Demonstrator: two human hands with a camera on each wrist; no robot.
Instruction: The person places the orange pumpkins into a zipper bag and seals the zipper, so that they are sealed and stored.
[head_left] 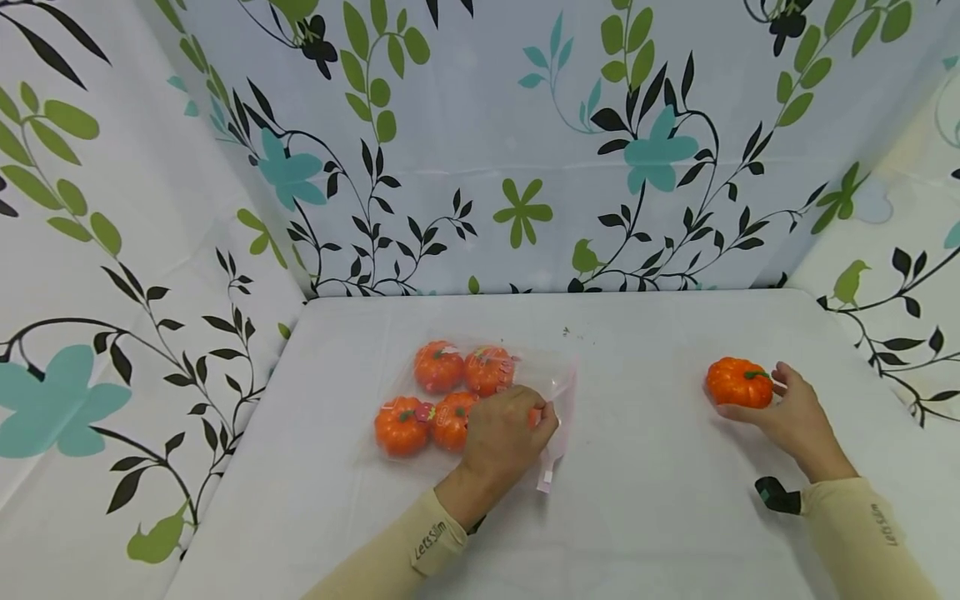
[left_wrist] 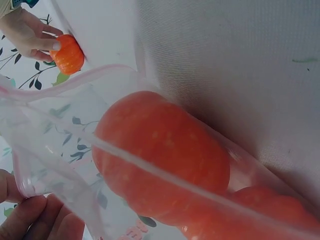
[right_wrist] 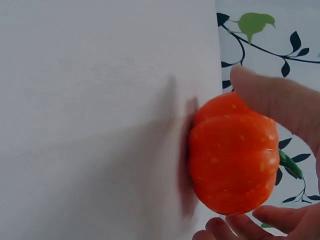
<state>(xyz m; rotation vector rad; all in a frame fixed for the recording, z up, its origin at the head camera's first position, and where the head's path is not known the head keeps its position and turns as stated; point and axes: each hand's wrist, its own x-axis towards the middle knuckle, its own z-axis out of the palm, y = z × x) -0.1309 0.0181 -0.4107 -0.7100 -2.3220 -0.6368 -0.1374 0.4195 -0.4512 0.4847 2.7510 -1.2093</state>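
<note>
My left hand (head_left: 504,429) pinches the open edge of a clear plastic zip bag (head_left: 561,385) lying left of the table's middle. Inside are several small orange toy pumpkins (head_left: 402,427), one partly hidden behind that hand. Seen from the left wrist, thumb and fingers squeeze the bag's pink rim (left_wrist: 26,180), and its mouth gapes. On the right side of the table, my right hand (head_left: 798,421) holds another orange toy pumpkin (right_wrist: 232,155) with a green stem. Its thumb lies on one side and its fingertips at the opposite side.
A white cloth covers the table (head_left: 645,508). Leaf-patterned curtains (head_left: 465,142) hang behind it and along both sides. A black strap-like piece (head_left: 777,495) sticks out near the right sleeve cuff.
</note>
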